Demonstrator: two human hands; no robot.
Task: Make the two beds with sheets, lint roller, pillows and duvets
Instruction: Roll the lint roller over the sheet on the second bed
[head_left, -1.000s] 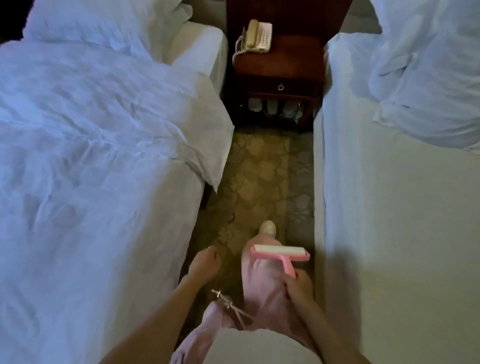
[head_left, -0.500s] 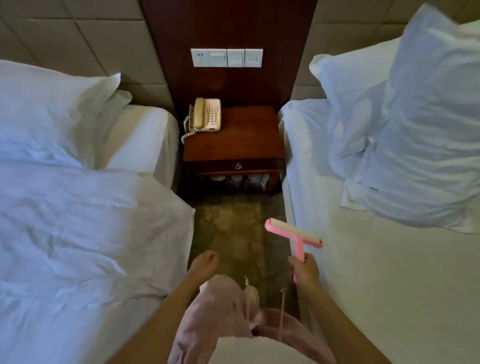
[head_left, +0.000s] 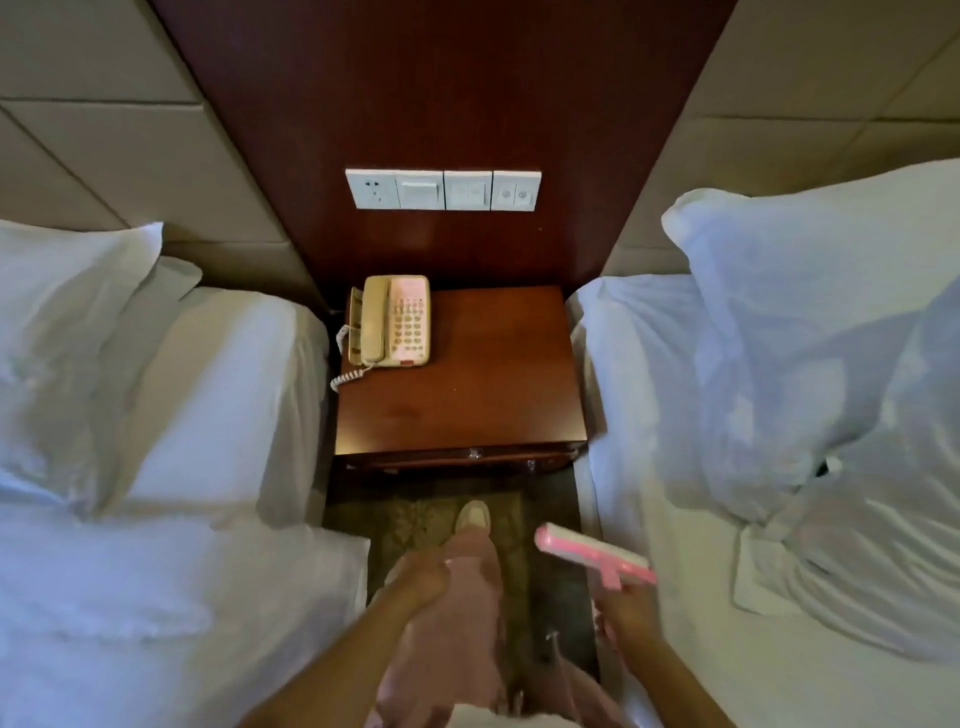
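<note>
Between beds, before nightstand (head_left: 467, 400): person standing nearer than second ago. Right hand (head_left: 623, 608) gripping pink lint roller (head_left: 592, 553) by handle, carrying it toward right bed (head_left: 696, 675), near pillows (head_left: 805, 364). Left hand (head_left: 421, 577) hanging loosely curled, empty. Sheet-rolling probably starting next.

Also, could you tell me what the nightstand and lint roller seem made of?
The nightstand looks like dark reddish wood or veneer, glossy, given the sheen on top. The lint roller looks like smooth pink plastic, uniformly coloured, with a pale roll, probably paper.
</note>
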